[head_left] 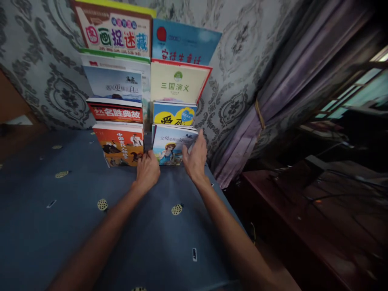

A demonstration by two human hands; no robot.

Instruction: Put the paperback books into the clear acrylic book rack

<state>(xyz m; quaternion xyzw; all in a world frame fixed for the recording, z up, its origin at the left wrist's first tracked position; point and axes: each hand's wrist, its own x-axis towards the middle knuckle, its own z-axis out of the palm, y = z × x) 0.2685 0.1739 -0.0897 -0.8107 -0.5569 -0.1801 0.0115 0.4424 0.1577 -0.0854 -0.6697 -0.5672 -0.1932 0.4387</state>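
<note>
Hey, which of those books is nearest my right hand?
The front book of the right column, showing a figure in yellow headwear. Your right hand is at its right edge; the other books stand behind or to its left.

Smooth, faintly glossy paper-covered books (172,95), matt cloth sheet (136,238), slightly shiny cloth curtain (242,149)

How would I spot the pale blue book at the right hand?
Beyond the dark blue pineapple-print cloth, two columns of upright books face you. In the right column, take the lowest, with the bare right hand at its edge. That pale blue rectangular book shows a drawn figure in a yellow hat, unlike the orange book on its left.
</note>
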